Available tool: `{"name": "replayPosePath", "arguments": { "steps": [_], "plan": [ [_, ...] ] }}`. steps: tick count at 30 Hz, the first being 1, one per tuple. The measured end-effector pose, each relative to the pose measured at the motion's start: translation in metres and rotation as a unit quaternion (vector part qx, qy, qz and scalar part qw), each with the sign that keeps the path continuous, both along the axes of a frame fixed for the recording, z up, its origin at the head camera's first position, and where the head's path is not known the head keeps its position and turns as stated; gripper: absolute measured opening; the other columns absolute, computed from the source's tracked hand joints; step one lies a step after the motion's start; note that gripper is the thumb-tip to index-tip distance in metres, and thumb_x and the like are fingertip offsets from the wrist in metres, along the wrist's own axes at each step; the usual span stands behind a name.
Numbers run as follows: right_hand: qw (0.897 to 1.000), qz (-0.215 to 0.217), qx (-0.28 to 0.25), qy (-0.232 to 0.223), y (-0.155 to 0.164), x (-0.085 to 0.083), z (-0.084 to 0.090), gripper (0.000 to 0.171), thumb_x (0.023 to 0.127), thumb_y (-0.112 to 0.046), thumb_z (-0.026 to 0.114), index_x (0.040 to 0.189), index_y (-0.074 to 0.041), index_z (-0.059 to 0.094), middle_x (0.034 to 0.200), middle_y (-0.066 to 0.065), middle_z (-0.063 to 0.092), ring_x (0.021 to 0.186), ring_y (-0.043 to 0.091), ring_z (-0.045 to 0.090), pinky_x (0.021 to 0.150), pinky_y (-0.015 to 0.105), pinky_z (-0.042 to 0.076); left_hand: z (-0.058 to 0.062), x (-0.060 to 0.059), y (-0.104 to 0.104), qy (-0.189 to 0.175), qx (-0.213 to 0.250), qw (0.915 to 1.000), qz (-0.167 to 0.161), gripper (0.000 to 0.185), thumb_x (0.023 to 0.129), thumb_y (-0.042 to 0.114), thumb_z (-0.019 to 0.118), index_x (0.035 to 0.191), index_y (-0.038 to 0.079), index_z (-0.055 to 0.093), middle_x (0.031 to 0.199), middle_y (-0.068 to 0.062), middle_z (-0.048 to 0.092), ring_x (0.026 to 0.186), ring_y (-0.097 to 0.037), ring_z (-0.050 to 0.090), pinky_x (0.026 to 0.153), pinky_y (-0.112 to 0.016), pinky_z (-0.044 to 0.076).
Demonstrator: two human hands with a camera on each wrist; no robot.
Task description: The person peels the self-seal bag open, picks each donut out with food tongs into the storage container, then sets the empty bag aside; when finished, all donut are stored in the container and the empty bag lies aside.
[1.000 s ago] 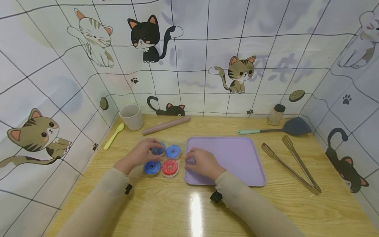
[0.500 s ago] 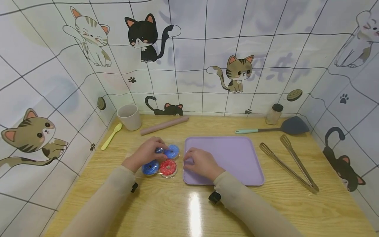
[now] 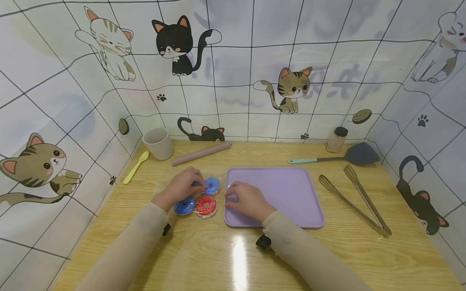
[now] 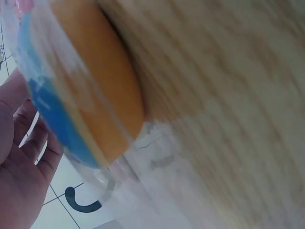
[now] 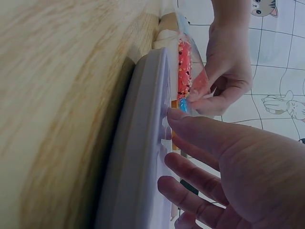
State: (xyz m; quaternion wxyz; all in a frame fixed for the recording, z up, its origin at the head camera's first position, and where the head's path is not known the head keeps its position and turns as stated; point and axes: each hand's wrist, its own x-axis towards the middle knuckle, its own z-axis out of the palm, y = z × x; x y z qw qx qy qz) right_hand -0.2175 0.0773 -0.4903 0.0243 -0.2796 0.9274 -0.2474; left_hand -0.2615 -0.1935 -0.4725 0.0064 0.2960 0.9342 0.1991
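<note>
While our left hand (image 3: 181,186) pinches the donut pack's (image 3: 199,197) far edge, the right hand (image 3: 244,199) rests loosely curled on the purple tray (image 3: 291,190). We'd guess it's light with slippery, crinkly film, so grab the wrap's edge.

Head looks down; wrist cameras skim tabletop (image 3: 225,258).

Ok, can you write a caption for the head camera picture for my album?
Left hand pinches a clear pack of toy doughnuts while the right hand rests on a purple tray.
</note>
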Motion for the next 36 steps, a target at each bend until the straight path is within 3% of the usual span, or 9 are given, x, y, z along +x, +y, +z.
{"name": "replayPosePath", "arguments": {
  "steps": [6, 17, 21, 25, 36],
  "plan": [
    [1.0, 0.0, -0.001, 0.004, -0.001, 0.001, 0.001, 0.026, 0.086, -0.033, 0.085, 0.108, -0.02, 0.08, 0.119, -0.004, 0.072, 0.112, 0.018, 0.069, 0.099, 0.04, 0.056, -0.001, -0.001, 0.0, -0.003, 0.001, 1.0, 0.005, 0.006, 0.093, 0.026, 0.078, 0.094, 0.021, 0.079, 0.098, 0.008, 0.069, 0.098, -0.014, 0.059, 0.088, -0.039, 0.055],
    [1.0, 0.001, -0.015, 0.013, 0.005, 0.004, 0.006, 0.024, 0.087, -0.031, 0.083, 0.108, -0.019, 0.08, 0.117, -0.004, 0.072, 0.11, 0.017, 0.069, 0.098, 0.04, 0.056, 0.002, -0.002, -0.011, -0.008, 0.099, 0.995, -0.01, 0.004, 0.097, 0.021, 0.074, 0.095, 0.017, 0.076, 0.098, 0.008, 0.071, 0.095, -0.017, 0.063, 0.086, -0.04, 0.054],
    [1.0, -0.006, -0.024, 0.001, 0.015, 0.006, 0.008, 0.024, 0.088, -0.03, 0.083, 0.109, -0.019, 0.079, 0.114, -0.005, 0.072, 0.097, 0.013, 0.068, 0.086, 0.035, 0.057, 0.007, 0.001, -0.012, -0.011, 0.113, 0.9935, -0.005, 0.005, 0.098, 0.019, 0.074, 0.096, 0.015, 0.076, 0.097, 0.007, 0.071, 0.095, -0.019, 0.064, 0.084, -0.042, 0.056],
    [1.0, -0.02, -0.023, -0.001, 0.034, 0.009, 0.01, 0.023, 0.087, -0.028, 0.084, 0.107, -0.019, 0.079, 0.111, -0.007, 0.071, 0.084, 0.01, 0.063, 0.072, 0.028, 0.053, 0.011, 0.004, -0.012, -0.023, 0.119, 0.9927, 0.002, 0.007, 0.098, 0.017, 0.073, 0.096, 0.012, 0.075, 0.096, 0.005, 0.071, 0.096, -0.017, 0.064, 0.087, -0.044, 0.057],
    [0.996, -0.084, -0.009, 0.04, 0.121, 0.018, 0.019, 0.021, 0.089, -0.025, 0.082, 0.108, -0.017, 0.078, 0.117, -0.002, 0.072, 0.089, 0.016, 0.066, 0.07, 0.031, 0.053, 0.012, 0.007, -0.014, -0.047, 0.131, 0.9902, 0.006, 0.004, 0.096, 0.013, 0.074, 0.098, 0.01, 0.075, 0.098, 0.005, 0.071, 0.097, -0.016, 0.065, 0.092, -0.045, 0.057]
  ]
}}
